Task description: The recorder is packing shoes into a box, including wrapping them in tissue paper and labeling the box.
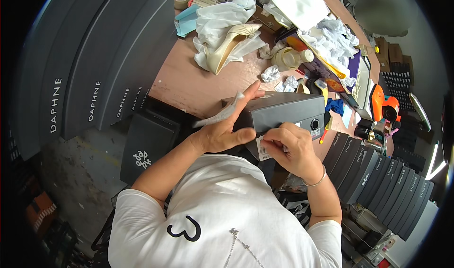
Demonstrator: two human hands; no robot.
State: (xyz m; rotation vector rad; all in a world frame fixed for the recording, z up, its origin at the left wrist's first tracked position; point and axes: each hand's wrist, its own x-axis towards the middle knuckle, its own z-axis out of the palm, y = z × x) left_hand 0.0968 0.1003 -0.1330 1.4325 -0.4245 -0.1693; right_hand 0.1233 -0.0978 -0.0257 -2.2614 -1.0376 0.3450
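While left hand (222,131) steadies grey box (283,109), right hand (288,147) presses label (261,147).

Only real open patch on the pink table (189,86) is along its near-left edge, between the cream high-heeled shoe (231,43) on white wrapping paper (222,20) and the dark grey shoe box (283,112) at the near edge. A hand could slide in there. The far edge and right side are jammed: crumpled paper balls (271,73), tape rolls (286,57), white tissue heaps (331,38). Stacked grey boxes (94,55) wall off the left; another row of boxes (388,183) crowds the right.
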